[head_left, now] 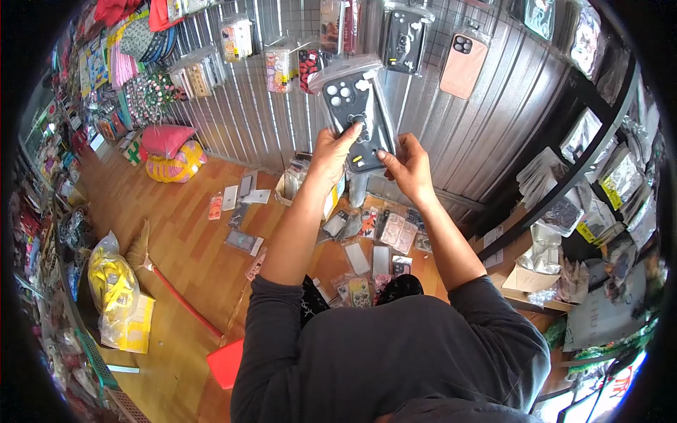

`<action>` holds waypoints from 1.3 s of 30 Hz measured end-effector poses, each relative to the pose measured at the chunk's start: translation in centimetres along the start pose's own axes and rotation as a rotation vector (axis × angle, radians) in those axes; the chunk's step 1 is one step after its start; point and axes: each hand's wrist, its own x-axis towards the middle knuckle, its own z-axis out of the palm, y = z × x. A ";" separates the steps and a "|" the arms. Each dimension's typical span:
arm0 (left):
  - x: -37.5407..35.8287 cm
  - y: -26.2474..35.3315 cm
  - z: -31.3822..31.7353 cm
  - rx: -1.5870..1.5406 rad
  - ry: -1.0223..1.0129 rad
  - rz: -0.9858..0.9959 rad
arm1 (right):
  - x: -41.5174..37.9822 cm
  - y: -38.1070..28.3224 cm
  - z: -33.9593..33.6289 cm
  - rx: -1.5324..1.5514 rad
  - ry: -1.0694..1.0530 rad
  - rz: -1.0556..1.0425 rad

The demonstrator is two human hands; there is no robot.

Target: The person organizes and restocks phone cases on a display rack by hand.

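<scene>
Your dark sleeves fill the near edge. Item: black phone case [358, 116] in a clear bag, raised before the metal wall [486, 134], long axis upright. Your left hand [330, 154] pinches its lower left edge; your right hand [407, 168] pinches the lower right corner. Both equally near. Fingertips behind the bag are hidden; the case's print is unreadable. More cases [374, 243] lie on the floor [183, 261].

upright bagged black phone case [358, 113]

Hanging phone cases [282, 67] crowd the grid wall [451, 134], loose packets [384, 233] litter floor below, bare floorboards [183, 240] left
</scene>
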 end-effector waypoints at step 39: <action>-17.0 -2.3 -9.7 0.362 0.779 -0.218 | -14.5 14.4 -23.2 0.598 0.496 0.239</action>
